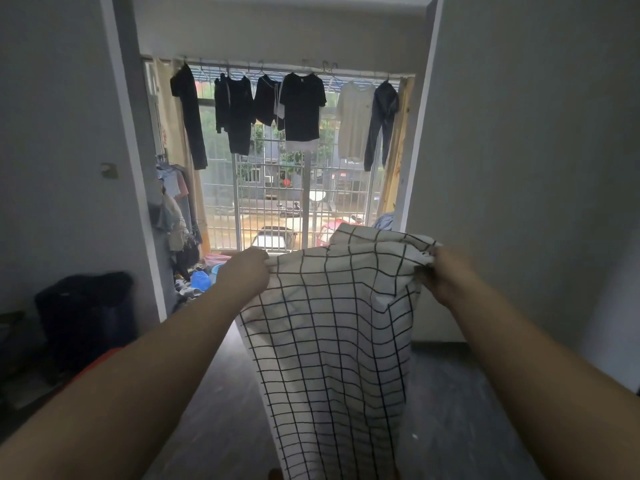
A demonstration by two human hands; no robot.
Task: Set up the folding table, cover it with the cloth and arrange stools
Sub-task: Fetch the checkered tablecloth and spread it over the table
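A white cloth (332, 334) with a black grid pattern hangs in front of me, held up at chest height. My left hand (247, 271) grips its upper left edge. My right hand (441, 275) pinches the upper right corner, where the fabric bunches. The cloth drapes down between my outstretched arms and runs out of the frame at the bottom, partly folded over at the top. No folding table or stools show in this view.
Ahead is a barred window (277, 188) with dark clothes (301, 105) on a rail. A dark bin (86, 317) stands at the left wall. Clothes and basins (202, 275) pile by the window's left side. The floor (214, 393) below is dark grey.
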